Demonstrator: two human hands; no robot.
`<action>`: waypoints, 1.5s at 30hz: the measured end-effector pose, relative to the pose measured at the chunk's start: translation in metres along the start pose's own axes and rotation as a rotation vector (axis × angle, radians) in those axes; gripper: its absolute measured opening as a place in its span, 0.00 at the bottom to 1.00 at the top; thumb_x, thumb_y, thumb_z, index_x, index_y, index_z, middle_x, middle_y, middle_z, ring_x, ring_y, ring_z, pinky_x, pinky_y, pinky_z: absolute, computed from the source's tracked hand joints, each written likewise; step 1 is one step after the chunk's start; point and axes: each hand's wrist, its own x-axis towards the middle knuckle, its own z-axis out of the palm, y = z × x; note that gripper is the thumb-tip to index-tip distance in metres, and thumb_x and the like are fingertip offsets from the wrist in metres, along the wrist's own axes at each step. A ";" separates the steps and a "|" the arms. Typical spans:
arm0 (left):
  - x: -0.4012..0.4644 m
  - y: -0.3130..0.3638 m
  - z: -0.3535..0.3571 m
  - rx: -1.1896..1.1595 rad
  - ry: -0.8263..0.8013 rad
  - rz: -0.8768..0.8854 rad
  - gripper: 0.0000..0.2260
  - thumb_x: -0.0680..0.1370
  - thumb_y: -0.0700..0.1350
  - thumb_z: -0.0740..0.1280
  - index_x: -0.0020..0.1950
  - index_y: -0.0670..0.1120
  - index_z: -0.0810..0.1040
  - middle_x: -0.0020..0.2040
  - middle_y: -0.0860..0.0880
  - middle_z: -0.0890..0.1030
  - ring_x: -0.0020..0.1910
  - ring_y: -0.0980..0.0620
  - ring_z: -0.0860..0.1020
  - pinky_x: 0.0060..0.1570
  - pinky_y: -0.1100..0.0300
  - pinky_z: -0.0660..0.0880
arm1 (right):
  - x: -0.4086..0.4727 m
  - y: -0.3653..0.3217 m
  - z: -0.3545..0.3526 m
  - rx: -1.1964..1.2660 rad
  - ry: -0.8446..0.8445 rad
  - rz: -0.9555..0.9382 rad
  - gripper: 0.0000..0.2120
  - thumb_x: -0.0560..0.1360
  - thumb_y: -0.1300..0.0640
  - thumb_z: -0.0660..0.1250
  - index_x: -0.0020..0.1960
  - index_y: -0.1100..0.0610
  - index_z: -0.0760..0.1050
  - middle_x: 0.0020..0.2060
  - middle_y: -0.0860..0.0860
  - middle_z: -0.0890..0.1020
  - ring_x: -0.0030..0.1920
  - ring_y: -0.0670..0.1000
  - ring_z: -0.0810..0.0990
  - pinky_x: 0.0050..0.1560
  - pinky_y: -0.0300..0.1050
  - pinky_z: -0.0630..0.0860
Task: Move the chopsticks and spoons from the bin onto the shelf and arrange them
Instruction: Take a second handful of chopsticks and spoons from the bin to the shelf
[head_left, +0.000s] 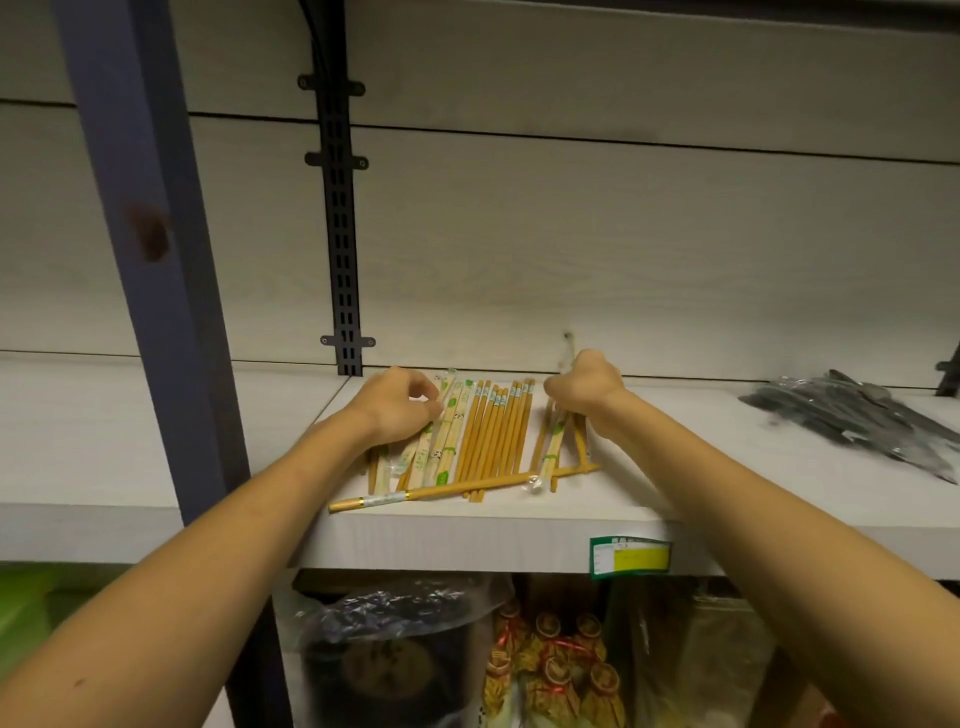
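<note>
A: Where are the chopsticks (488, 436)?

B: On the pale shelf (467, 535), mostly side by side and pointing toward the back wall. One pair (415, 493) lies crosswise along the front edge.

A: And the hands?

B: The left hand (400, 402) rests on the wrapped ones at the left of the row, fingers curled and pinching at a wrapper. The right hand (584, 387) is clenched round a small bundle (558, 441) at the right, lifted at its far end.

A: Anything else?

B: Dark packets (852, 421) far right on the shelf, a price tag (629, 557) on its front edge, bagged goods (550, 670) below.
</note>
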 end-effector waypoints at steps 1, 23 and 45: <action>-0.002 0.000 0.000 0.002 0.002 0.001 0.11 0.79 0.48 0.65 0.60 0.48 0.78 0.66 0.48 0.75 0.64 0.49 0.73 0.55 0.59 0.68 | -0.003 0.000 -0.003 -0.017 -0.009 -0.010 0.09 0.76 0.61 0.63 0.38 0.59 0.67 0.41 0.57 0.74 0.38 0.53 0.73 0.30 0.42 0.69; -0.015 -0.009 0.000 -0.048 0.022 -0.003 0.13 0.78 0.49 0.67 0.61 0.48 0.79 0.62 0.51 0.78 0.60 0.51 0.75 0.59 0.56 0.72 | -0.057 0.001 -0.005 -0.220 -0.570 -0.741 0.06 0.72 0.54 0.74 0.48 0.54 0.85 0.43 0.47 0.84 0.43 0.44 0.79 0.43 0.38 0.74; -0.008 -0.008 0.008 -0.319 0.086 -0.068 0.07 0.80 0.46 0.64 0.54 0.51 0.80 0.55 0.55 0.78 0.55 0.53 0.77 0.56 0.58 0.71 | -0.019 -0.017 0.022 0.036 0.023 -0.140 0.19 0.73 0.48 0.67 0.28 0.55 0.68 0.24 0.50 0.70 0.28 0.50 0.69 0.34 0.46 0.69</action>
